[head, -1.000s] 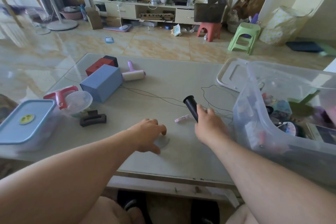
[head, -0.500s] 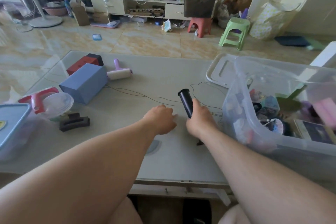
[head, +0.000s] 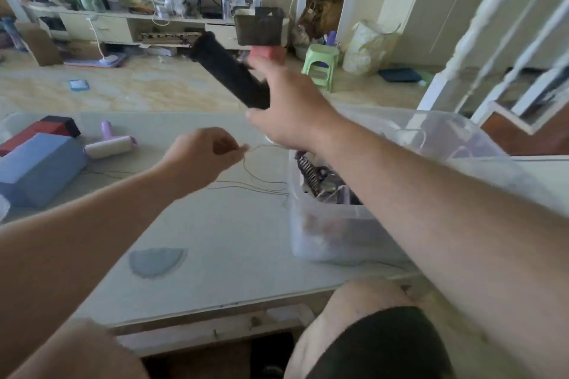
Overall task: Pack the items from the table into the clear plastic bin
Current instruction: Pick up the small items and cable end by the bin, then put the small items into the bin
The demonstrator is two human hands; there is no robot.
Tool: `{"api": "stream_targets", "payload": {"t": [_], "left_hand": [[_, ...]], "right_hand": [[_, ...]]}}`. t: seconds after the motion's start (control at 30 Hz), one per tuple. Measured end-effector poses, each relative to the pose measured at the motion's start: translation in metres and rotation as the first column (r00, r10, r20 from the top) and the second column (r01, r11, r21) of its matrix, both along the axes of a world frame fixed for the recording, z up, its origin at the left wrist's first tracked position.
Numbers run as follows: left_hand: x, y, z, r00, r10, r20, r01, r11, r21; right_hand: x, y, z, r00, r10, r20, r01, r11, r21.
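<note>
My right hand [head: 289, 108] has its grip closed around the black tube [head: 229, 75], raised above the bench [head: 215, 240] beside the clear bin [head: 326, 237]. My left hand [head: 200, 160] pinches a thin wire [head: 258, 178], fingers curled.

Bright, soft daylight; motion blur throughout, wide-angle bending at edges.

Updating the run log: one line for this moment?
right hand: holds black tube raised | left hand: pinching thin wire | clear bin: partly filled
</note>
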State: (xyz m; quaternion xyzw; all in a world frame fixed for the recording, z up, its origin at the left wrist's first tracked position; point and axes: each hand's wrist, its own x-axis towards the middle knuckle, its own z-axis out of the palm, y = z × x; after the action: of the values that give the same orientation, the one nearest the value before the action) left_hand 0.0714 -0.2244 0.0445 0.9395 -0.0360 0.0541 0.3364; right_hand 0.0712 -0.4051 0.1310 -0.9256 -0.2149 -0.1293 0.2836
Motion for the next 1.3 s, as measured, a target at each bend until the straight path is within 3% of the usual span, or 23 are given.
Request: {"api": "stream_targets", "payload": {"t": [0.1,0.17,0.27,0.33,0.47,0.57,0.67,0.8,0.9,1.0,1.1,1.17,1.23,1.3], "left_hand": [[0.001,-0.040,0.038,0.986,-0.125,0.115,0.126,0.992,-0.002],[0.003,-0.075,0.053,0.951,-0.251,0.178,0.243,0.968,0.069],[0.015,-0.133,0.047,0.880,-0.458,0.124,0.422,0.875,0.236],[0.026,-0.169,0.030,0.852,-0.519,0.072,0.466,0.814,0.347],[0.043,-0.220,0.004,0.874,-0.484,0.041,0.433,0.815,0.385],[0.052,-0.235,-0.011,0.897,-0.441,-0.009,0.405,0.816,0.412],[0.058,-0.234,-0.020,0.918,-0.395,-0.036,0.376,0.836,0.400],[0.058,-0.225,-0.010,0.941,-0.330,-0.076,0.328,0.834,0.443],[0.053,-0.208,0.012,0.949,-0.315,0.027,0.289,0.898,0.332],[0.028,-0.152,0.049,0.930,-0.308,0.203,0.254,0.933,0.254],[-0.019,-0.064,0.059,0.959,-0.207,0.194,0.161,0.960,0.229],[-0.051,-0.005,0.041,0.994,-0.097,0.058,0.070,0.930,0.362],[-0.077,0.045,0.009,0.996,-0.006,-0.093,0.049,0.888,0.457],[-0.104,0.077,-0.026,0.962,0.050,-0.269,0.090,0.871,0.483]], "right_hand": [[0.011,-0.094,0.011,0.983,-0.182,0.021,0.182,0.966,-0.182],[0.012,-0.155,0.000,0.938,-0.344,-0.048,0.312,0.896,-0.315],[0.008,-0.225,-0.025,0.840,-0.525,-0.139,0.406,0.777,-0.482],[0.004,-0.248,-0.042,0.816,-0.533,-0.222,0.390,0.792,-0.469],[0.004,-0.259,-0.081,0.847,-0.421,-0.323,0.233,0.842,-0.486],[0.012,-0.261,-0.096,0.898,-0.337,-0.284,0.121,0.808,-0.577],[0.016,-0.260,-0.096,0.902,-0.334,-0.272,0.098,0.774,-0.626],[0.017,-0.263,-0.095,0.859,-0.387,-0.334,0.150,0.816,-0.559],[0.015,-0.262,-0.094,0.825,-0.409,-0.391,0.237,0.877,-0.418],[0.007,-0.249,-0.079,0.892,-0.395,-0.218,0.308,0.886,-0.346],[-0.007,-0.184,-0.037,0.959,-0.276,0.060,0.283,0.936,-0.210],[-0.029,-0.118,-0.015,0.970,-0.067,0.232,0.092,0.990,-0.102],[-0.053,-0.046,-0.018,0.951,0.173,0.257,-0.151,0.983,-0.103],[-0.074,0.024,-0.046,0.933,0.348,0.090,-0.334,0.932,-0.143]]}}
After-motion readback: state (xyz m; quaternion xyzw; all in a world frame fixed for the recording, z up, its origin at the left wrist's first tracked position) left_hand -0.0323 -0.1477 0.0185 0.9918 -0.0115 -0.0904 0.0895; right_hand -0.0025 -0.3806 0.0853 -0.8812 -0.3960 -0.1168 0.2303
